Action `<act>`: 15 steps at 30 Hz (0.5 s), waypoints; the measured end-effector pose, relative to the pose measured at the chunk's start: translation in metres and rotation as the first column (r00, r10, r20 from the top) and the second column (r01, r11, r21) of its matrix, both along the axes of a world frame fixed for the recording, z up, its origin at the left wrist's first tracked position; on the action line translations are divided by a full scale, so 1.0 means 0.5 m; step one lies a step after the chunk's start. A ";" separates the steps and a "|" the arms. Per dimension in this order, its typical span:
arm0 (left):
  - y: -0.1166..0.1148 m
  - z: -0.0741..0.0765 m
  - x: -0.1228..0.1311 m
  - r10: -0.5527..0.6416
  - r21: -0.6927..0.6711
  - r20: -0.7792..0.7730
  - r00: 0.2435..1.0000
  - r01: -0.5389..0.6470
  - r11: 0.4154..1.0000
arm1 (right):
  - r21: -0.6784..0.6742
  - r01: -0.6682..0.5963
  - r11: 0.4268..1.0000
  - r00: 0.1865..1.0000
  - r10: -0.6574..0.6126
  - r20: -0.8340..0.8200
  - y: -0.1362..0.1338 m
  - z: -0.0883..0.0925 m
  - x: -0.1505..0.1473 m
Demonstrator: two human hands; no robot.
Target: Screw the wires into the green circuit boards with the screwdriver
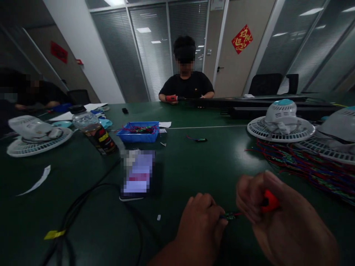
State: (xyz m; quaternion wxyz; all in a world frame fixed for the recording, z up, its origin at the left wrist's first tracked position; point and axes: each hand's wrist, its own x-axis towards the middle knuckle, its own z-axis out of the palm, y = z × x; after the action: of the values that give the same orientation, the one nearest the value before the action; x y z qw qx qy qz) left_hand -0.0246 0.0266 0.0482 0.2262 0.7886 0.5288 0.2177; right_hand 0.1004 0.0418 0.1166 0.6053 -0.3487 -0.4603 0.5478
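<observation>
While my left hand (201,221) pinches the small green circuit board (230,216) at the bottom centre of the frame, my right hand (280,221) is clenched around a red-handled tool (269,201) just to its right. The board sits between both hands, low over the dark green table (194,166).

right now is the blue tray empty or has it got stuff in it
Not empty: the blue tray holds a tangle of red wires, some poking over its left rim.
</observation>
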 end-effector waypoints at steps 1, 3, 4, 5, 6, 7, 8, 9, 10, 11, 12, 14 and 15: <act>0.001 0.001 0.000 -0.003 -0.008 -0.001 1.000 0.003 1.000 | 0.004 -0.039 0.999 0.999 0.039 0.008 0.004 -0.001 0.000; 0.002 0.005 -0.001 -0.005 -0.024 -0.012 1.000 0.004 1.000 | 0.029 -0.097 0.995 0.995 0.096 0.037 0.013 -0.003 0.002; 0.002 0.008 0.000 -0.004 -0.033 -0.021 1.000 0.004 0.999 | 0.044 -0.114 0.993 0.993 0.112 0.045 0.017 -0.005 0.002; 0.002 0.011 0.001 -0.003 -0.045 -0.030 1.000 0.002 0.999 | 0.052 -0.122 0.991 0.992 0.120 0.045 0.021 -0.007 0.002; 0.003 0.015 0.001 -0.004 -0.059 -0.039 0.999 0.002 0.998 | 0.054 -0.126 0.991 0.991 0.124 0.041 0.024 -0.009 0.003; 0.003 0.018 0.002 -0.007 -0.072 -0.046 0.999 0.004 0.997 | 0.043 -0.124 0.991 0.992 0.123 0.036 0.027 -0.011 0.004; 0.003 0.022 0.003 -0.010 -0.085 -0.050 0.999 0.006 0.996 | 0.024 -0.125 0.992 0.992 0.124 0.037 0.029 -0.012 0.005; 0.004 0.025 0.004 -0.013 -0.097 -0.054 0.998 0.008 0.995 | 0.005 -0.134 0.991 0.990 0.134 0.045 0.030 -0.012 0.008; 0.005 0.028 0.004 -0.017 -0.107 -0.056 0.998 0.011 0.994 | -0.011 -0.156 0.988 0.986 0.156 0.056 0.032 -0.011 0.010; 0.006 0.031 0.005 -0.021 -0.115 -0.056 0.998 0.014 0.993 | -0.023 -0.194 0.981 0.978 0.195 0.067 0.034 -0.010 0.013; 0.007 0.032 0.005 -0.023 -0.118 -0.052 0.998 0.017 0.993 | -0.030 -0.248 0.968 0.966 0.249 0.076 0.037 -0.008 0.017; 0.009 0.034 0.006 -0.021 -0.122 -0.043 0.999 0.016 0.992 | -0.034 -0.372 0.928 0.924 0.373 0.082 0.046 -0.004 0.023; 0.010 0.034 0.007 -0.022 -0.121 -0.037 0.999 0.017 0.992 | -0.035 -0.430 0.902 0.899 0.431 0.077 0.051 -0.003 0.026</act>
State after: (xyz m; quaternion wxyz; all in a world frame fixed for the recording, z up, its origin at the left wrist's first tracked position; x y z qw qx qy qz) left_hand -0.0212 0.0313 0.0651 0.2654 0.7826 0.5376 0.1678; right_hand 0.1135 0.0671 0.1152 0.4467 -0.2660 -0.5460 0.6570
